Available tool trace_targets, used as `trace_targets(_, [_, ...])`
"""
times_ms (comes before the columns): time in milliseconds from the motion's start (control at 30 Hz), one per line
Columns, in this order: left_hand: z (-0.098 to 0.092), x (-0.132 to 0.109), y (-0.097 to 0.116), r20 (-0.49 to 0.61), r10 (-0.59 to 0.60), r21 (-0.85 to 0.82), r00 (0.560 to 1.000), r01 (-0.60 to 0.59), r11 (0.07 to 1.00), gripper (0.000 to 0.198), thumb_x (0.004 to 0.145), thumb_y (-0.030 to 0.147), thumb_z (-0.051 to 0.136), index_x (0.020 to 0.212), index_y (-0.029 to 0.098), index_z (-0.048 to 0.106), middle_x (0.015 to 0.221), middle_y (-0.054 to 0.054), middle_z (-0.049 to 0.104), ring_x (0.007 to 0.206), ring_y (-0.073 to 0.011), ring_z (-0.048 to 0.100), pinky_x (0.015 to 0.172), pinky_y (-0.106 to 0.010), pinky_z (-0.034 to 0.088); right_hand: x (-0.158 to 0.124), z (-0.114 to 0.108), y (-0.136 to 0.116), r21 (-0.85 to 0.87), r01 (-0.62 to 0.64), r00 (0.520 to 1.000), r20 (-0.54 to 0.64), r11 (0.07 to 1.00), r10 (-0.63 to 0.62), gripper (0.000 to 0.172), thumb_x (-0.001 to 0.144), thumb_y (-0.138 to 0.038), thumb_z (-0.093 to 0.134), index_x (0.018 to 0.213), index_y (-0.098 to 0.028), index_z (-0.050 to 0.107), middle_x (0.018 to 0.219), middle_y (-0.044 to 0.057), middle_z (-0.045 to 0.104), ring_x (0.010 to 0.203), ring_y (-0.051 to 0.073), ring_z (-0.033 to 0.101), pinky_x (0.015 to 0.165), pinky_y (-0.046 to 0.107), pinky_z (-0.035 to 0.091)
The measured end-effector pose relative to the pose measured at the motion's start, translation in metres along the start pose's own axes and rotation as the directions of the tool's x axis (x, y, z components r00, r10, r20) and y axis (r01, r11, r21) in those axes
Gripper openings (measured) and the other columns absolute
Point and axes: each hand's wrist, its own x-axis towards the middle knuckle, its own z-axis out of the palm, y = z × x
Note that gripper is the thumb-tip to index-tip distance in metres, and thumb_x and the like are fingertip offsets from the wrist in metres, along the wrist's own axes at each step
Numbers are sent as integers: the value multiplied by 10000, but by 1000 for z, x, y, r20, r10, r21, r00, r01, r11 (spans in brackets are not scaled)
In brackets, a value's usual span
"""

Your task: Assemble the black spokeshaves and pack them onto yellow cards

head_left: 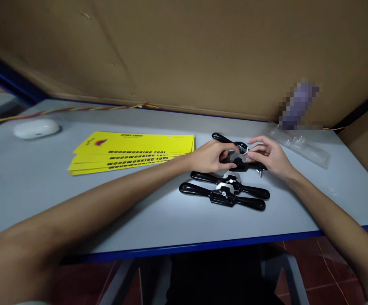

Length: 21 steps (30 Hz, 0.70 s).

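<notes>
My left hand (pixel 213 156) is curled over a black spokeshave (pixel 242 166), its thumb and index finger on either side of the grey metal blade (pixel 238 159). My right hand (pixel 272 157) pinches a small pale piece (pixel 246 151) just above that tool; its exact kind is hard to make out. Behind the hands lies another black-handled spokeshave (pixel 222 137), partly covered by them. A small silvery screw (pixel 260 173) shows under my right fingers. Nearer to me, two spokeshaves (pixel 198 176) (pixel 196 189) with bright blades rest side by side.
Fanned yellow printed cards (pixel 133 146) lie left of the tools. A white rounded case (pixel 37 128) sits at the far left. Clear plastic packaging (pixel 304 148) lies at the right, near a blurred purple object (pixel 300 106). A twisted cable (pixel 101 108) runs along the cardboard wall (pixel 177 55).
</notes>
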Motion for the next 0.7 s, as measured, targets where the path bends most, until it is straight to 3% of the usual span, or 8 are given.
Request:
trace_targets(133, [-4, 2, -1, 40, 12, 32, 999, -14, 999, 440, 894, 452, 647, 1203, 143, 701, 613, 55, 517, 532, -120, 470, 579, -272, 367, -1, -1, 0, -67, -6, 995, 96, 998, 13, 334, 761, -396, 823, 1025, -210, 739, 813, 23, 773, 778, 194, 729, 808, 399, 594])
trace_targets(400, [-2, 1, -3, 0, -16, 14, 1000, 16, 1000, 429, 866, 458, 653, 1151, 143, 716, 601, 60, 514, 523, -118, 467, 573, -270, 385, 0, 2, -1, -80, 78, 997, 12, 994, -78, 246, 766, -381, 801, 929, -211, 728, 802, 15, 746, 724, 172, 683, 755, 373, 572])
trace_targets(700, [0, -1, -4, -34, 12, 21, 999, -11, 1000, 412, 881, 431, 628, 1145, 132, 732, 588, 59, 524, 511, -109, 452, 563, -265, 390, 0, 6, -1, -169, 103, 994, 44, 980, -97, 193, 787, -355, 748, 886, -201, 690, 792, 19, 717, 719, 164, 640, 704, 344, 513])
